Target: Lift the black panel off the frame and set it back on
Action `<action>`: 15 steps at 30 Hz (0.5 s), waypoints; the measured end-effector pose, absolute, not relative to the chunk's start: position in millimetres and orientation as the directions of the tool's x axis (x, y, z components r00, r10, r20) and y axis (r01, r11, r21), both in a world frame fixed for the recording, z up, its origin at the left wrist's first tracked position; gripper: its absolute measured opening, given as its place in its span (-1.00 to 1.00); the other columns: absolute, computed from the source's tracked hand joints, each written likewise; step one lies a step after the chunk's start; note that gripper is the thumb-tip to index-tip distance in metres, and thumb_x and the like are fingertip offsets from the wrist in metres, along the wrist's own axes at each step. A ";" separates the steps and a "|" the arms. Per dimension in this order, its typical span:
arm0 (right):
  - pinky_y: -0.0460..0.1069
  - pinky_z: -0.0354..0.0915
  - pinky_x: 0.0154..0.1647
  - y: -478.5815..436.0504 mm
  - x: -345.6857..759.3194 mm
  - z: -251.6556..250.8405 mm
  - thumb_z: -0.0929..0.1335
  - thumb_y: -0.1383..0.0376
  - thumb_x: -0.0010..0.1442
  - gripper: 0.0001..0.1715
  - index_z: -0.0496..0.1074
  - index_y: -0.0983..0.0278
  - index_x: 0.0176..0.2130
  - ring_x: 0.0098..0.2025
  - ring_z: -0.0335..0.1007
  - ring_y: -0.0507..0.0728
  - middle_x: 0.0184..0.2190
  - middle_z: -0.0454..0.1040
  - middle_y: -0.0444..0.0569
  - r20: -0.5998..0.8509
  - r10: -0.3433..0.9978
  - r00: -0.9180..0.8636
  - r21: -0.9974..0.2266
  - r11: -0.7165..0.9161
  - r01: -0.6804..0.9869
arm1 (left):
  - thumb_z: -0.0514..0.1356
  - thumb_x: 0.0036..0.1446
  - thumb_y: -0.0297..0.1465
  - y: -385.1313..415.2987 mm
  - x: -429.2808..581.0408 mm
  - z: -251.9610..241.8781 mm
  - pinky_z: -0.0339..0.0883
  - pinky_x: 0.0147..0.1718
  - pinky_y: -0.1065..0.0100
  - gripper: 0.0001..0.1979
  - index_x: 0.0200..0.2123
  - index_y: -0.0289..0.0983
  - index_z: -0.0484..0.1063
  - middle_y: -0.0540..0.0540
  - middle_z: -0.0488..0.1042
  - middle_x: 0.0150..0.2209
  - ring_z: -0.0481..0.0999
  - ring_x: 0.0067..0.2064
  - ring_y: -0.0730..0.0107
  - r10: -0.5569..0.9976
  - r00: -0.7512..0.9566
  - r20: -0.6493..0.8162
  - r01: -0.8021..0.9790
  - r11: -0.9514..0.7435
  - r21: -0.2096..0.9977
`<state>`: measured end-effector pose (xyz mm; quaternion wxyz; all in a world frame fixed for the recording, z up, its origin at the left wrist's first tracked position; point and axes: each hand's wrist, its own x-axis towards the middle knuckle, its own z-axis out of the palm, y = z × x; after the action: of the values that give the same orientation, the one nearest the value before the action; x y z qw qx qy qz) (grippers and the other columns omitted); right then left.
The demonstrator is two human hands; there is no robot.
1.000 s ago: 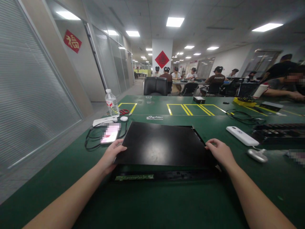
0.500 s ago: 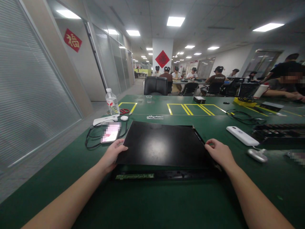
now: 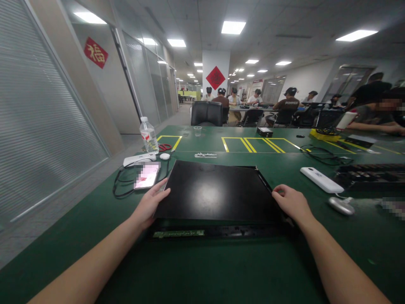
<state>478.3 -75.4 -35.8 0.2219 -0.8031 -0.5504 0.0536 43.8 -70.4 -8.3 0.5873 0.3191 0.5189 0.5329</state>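
Note:
A flat black display panel point(image 3: 210, 192) with a glossy light reflection lies slightly tilted over a black frame point(image 3: 240, 231). Along the frame's near side, a green circuit board strip point(image 3: 179, 233) shows below the panel. My left hand point(image 3: 151, 202) grips the panel's left edge, thumb on top and the other fingers partly hidden behind the edge. At the right side, my right hand point(image 3: 292, 202) is closed, its thumb and index finger pinched on the frame's side rail close to the panel edge. Most of the frame is hidden beneath the panel.
Left of the panel are a phone point(image 3: 147, 175), black cable, white power bank point(image 3: 139, 159), water bottle point(image 3: 148, 135) and red-handled scissors point(image 3: 164, 147). A white device point(image 3: 321, 179), silver mouse-like object point(image 3: 341, 206) and black equipment point(image 3: 373, 177) are at right. People sit farther back.
My left hand's fingers have lifted and spread slightly at the panel's left edge, the thumb shifting up a little. The panel, frame and right hand look nearly unchanged.

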 end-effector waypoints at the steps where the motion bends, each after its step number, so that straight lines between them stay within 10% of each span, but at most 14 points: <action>1: 0.03 0.19 -0.40 -75.2 478.2 -35.5 0.30 0.14 0.08 -0.78 0.51 0.14 -0.36 -0.40 0.44 0.19 -0.40 0.58 -0.02 0.152 0.909 0.389 -0.414 -0.299 0.860 | 0.31 -0.01 -0.59 -70.1 44.0 -8.0 0.47 -0.54 0.36 -0.26 0.27 -0.23 0.27 -0.18 0.67 -0.31 0.61 -0.51 0.27 0.955 -0.106 -0.279 -0.302 0.236 0.924; 15: 0.03 0.19 -0.41 -75.7 478.9 -36.1 0.31 0.14 0.07 -0.77 0.53 0.15 -0.36 -0.43 0.43 0.17 -0.40 0.59 -0.02 0.168 0.907 0.386 -0.428 -0.285 0.857 | 0.24 0.05 -0.67 -64.8 40.5 -12.8 0.50 -0.58 0.39 -0.26 0.31 -0.24 0.21 -0.16 0.67 -0.36 0.60 -0.56 0.31 0.950 -0.083 -0.300 -0.349 0.255 0.902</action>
<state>478.9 -75.7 -36.1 0.2306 -0.7998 -0.5515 0.0539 40.5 -64.8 -12.8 0.6088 0.2967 0.5067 0.5335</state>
